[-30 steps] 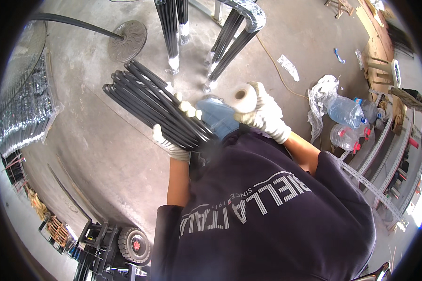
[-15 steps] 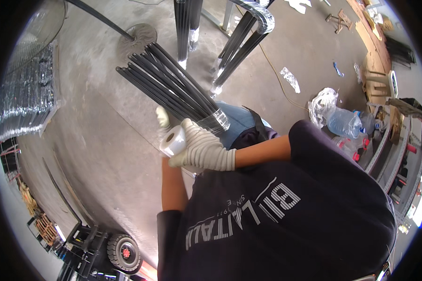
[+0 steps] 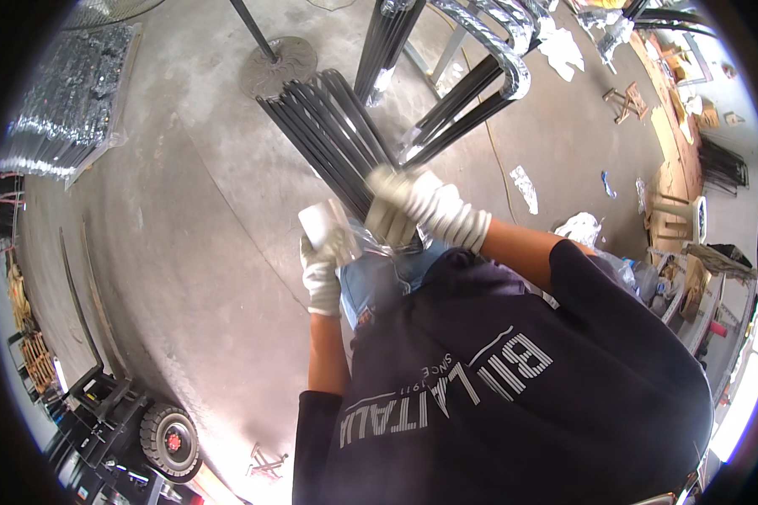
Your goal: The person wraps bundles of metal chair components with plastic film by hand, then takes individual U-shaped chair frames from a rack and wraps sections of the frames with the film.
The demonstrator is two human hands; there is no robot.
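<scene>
A bundle of long black tubes (image 3: 318,139) slants away from my lap, its near end wrapped in clear film. My left hand (image 3: 322,268), in a white knit glove, is closed round a roll of clear stretch film (image 3: 318,224) just left of that near end. A strip of film runs from the roll toward the tubes. Across the top of the bundle lies my gloved right hand (image 3: 425,202), slightly blurred, its fingers bent down round the tubes.
More wrapped black tubes (image 3: 387,46) and bent, film-covered frames (image 3: 514,80) stand ahead. A round metal base (image 3: 280,67) with a pole is beyond the bundle. Film-wrapped stock (image 3: 63,101) sits far left, a wheeled machine (image 3: 170,442) lower left. Foil scraps (image 3: 524,189) litter the floor.
The film roll has passed from my right hand to my left. My right hand has moved up onto the bundle. The view has shifted, and the bundle appears steeper.
</scene>
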